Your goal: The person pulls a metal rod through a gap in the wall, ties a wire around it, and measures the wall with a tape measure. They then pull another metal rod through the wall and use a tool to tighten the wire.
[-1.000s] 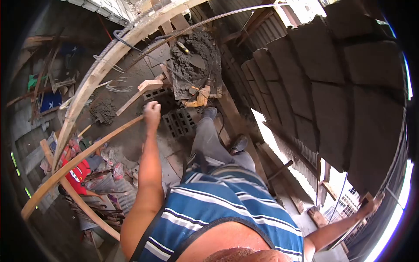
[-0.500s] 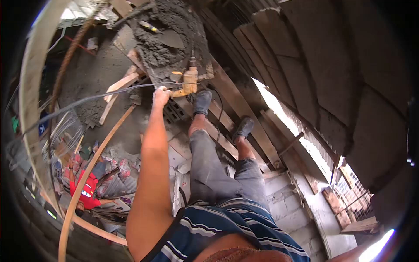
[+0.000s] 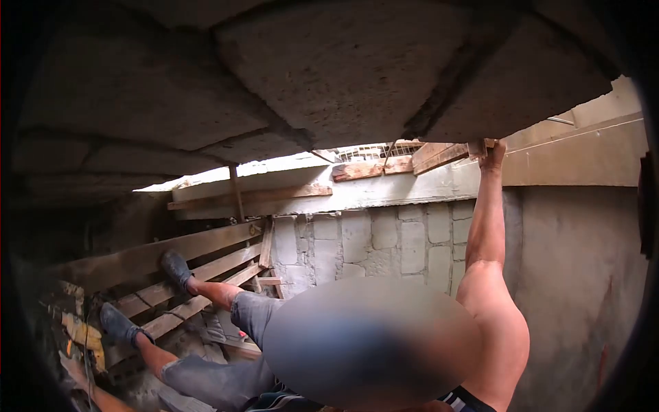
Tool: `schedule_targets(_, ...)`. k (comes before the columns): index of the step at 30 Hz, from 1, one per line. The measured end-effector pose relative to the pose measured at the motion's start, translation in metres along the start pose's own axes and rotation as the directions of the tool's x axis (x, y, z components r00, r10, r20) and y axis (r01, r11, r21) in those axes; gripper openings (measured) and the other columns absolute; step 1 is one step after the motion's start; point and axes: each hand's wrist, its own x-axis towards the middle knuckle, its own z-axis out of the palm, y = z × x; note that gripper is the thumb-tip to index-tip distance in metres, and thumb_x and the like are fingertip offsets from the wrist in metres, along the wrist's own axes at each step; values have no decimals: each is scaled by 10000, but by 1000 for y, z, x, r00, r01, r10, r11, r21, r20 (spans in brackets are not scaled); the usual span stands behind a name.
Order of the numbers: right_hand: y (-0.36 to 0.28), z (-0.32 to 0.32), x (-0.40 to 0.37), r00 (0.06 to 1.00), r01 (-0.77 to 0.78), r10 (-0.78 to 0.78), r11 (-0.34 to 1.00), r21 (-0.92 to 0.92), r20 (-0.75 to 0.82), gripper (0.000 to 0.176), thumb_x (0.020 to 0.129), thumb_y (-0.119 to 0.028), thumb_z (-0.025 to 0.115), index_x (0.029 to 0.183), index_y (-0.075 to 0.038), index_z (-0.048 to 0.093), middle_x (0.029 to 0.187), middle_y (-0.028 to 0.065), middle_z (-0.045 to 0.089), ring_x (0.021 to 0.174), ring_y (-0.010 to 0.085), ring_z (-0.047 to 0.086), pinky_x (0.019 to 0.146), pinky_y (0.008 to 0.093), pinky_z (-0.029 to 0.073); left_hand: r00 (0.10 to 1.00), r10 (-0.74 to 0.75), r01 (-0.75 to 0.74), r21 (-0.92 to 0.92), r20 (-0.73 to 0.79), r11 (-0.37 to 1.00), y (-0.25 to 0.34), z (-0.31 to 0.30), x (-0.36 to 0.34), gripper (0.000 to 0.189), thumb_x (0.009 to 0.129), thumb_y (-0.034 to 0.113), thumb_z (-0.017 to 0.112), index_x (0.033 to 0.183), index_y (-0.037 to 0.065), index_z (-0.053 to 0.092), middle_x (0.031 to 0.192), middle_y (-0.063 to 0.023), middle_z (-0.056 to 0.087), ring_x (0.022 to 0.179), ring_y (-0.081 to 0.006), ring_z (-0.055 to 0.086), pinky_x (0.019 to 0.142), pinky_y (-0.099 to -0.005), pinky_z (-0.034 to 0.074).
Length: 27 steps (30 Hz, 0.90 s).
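Low at the left edge, my left hand (image 3: pixel 73 368) is closed at the handle of a yellow power tool (image 3: pixel 85 334); that area is dim and its fingers are hard to make out. My right arm reaches straight up on the right side. At its end my right hand (image 3: pixel 493 156) is wrapped round a small wooden piece (image 3: pixel 477 147) at the edge of the block wall overhead (image 3: pixel 357 75). A blurred oval covers the lower middle of the view.
My shoes (image 3: pixel 177 269) rest on wooden planks (image 3: pixel 165 292) at the left. Behind are a block wall (image 3: pixel 412 247), a concrete ledge (image 3: pixel 384 198) with timber pieces (image 3: pixel 360 169) on it, and a plain wall (image 3: pixel 570 268) at right.
The view has swung right and up. My right hand has come into view, while my left hand and the yellow tool have shifted to the lower left edge. The mortar heap is no longer seen.
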Motion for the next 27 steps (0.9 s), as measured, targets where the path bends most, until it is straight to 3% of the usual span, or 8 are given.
schedule_targets(4,-10,21,-14,998,-23,27,997,71,-54,396,935,-362,562,1160,-38,597,1082,76,646,970,232,650,830,374,569,903,-110,248,-295,416,923,12,13,21,808,727,104,603,1477,-59,350,1215,-335,595,1067,-403,608,917,-456,463)
schedule_targets(6,-16,41,-26,996,38,-37,999,12,-80,358,929,-332,564,1133,-40,604,1062,78,646,959,232,652,819,375,573,937,-104,224,-345,333,912,14,29,23,841,698,96,577,1485,-69,328,1112,-323,646,871,-415,645,750,-443,495)
schedule_targets(7,-9,18,-13,996,35,-34,999,6,-83,358,929,-332,564,1133,-40,604,1062,78,646,959,232,652,819,375,573,995,78,-49,-375,62,926,36,26,16,682,784,131,601,1424,-41,438,1003,-245,690,765,-365,663,681,-411,511)
schedule_targets(9,7,-48,28,984,14,-7,999,-36,178,413,977,-369,510,1224,-44,571,1130,62,620,1029,214,621,886,368,535,975,-37,107,-316,219,943,30,23,23,633,800,174,596,1383,-34,466,992,-247,690,771,-369,664,684,-421,512)
schedule_targets(12,7,-29,21,992,-36,19,990,138,125,379,960,-338,524,1197,-48,584,1101,59,626,989,211,634,856,363,546,965,-83,150,-266,248,952,23,39,16,570,824,239,588,1322,-25,507,976,-250,691,781,-375,667,688,-435,514)
schedule_targets(19,-1,-27,12,995,-74,71,997,38,72,431,977,-373,516,1253,-44,552,1143,65,623,1004,218,641,830,363,560,962,-161,190,-114,222,975,13,57,-50,498,879,392,569,1180,-4,604,938,-257,691,803,-388,672,698,-469,518)
schedule_targets(26,-6,36,-15,992,122,-125,986,111,20,586,1065,-504,263,1347,-44,492,1201,92,618,1072,232,627,905,385,551,965,-250,260,189,-80,947,66,10,-207,557,934,544,551,1038,18,702,901,-263,691,826,-401,677,708,-503,522)
schedule_targets(27,-10,36,-17,991,57,-76,984,169,110,657,1054,-553,211,1377,-43,470,1256,86,601,1123,229,610,956,380,524,950,-309,311,44,-45,950,71,2,-230,589,894,568,588,1006,3,713,913,-263,694,838,-401,679,727,-504,524)
